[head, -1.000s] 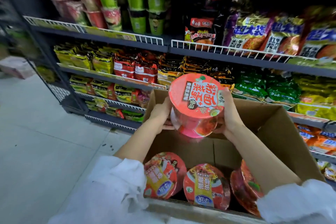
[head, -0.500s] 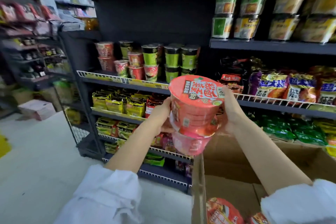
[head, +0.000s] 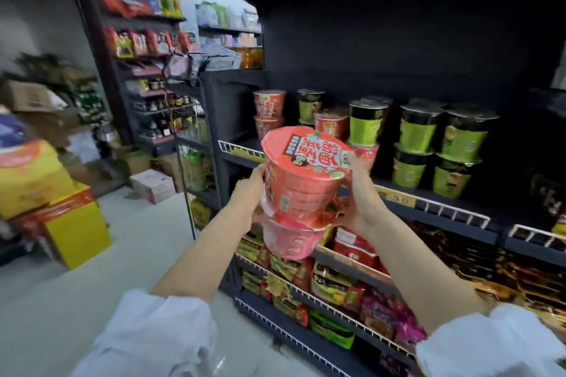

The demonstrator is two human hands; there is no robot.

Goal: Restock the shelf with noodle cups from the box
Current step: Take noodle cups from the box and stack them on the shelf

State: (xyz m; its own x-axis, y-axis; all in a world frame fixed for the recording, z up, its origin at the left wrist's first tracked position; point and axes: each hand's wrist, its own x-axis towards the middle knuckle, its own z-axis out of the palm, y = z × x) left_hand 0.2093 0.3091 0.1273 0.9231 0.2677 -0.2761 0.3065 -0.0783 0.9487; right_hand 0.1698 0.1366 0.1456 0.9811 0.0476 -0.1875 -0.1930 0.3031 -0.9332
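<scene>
Going left to right: the left hand [head: 249,193] is pressed against the left side of the stacked noodle cups [head: 301,190], fingers wrapped round the wall where the two cups meet. So it's grasping, not just touching, though the fingertips are hidden behind the cups.

In the middle, two cups are carried as one stack, a red one nested on a paler pink one, lid tipped toward the camera and a bit to the right. The stack's long axis is leaning off vertical, bottom toward the person, top toward the shelf.

The right hand [head: 356,208] is clamped on the other side, thumb up on the lid's rim and fingers curled under the upper cup. Both hands look about equally near; neither is free.

The relation that matters: the cup shelf [head: 453,208] with its white wire rail is sitting just beyond and slightly right of the stack, at about the height of the hands. The red cups already stocked [head: 269,113] are up-left behind it, the green cups [head: 441,144] to the right. A gap seems to be left around the stack's far side, probably the target, so the stack would need to be lifted over the rail and levelled. The box isn't in view.
</scene>
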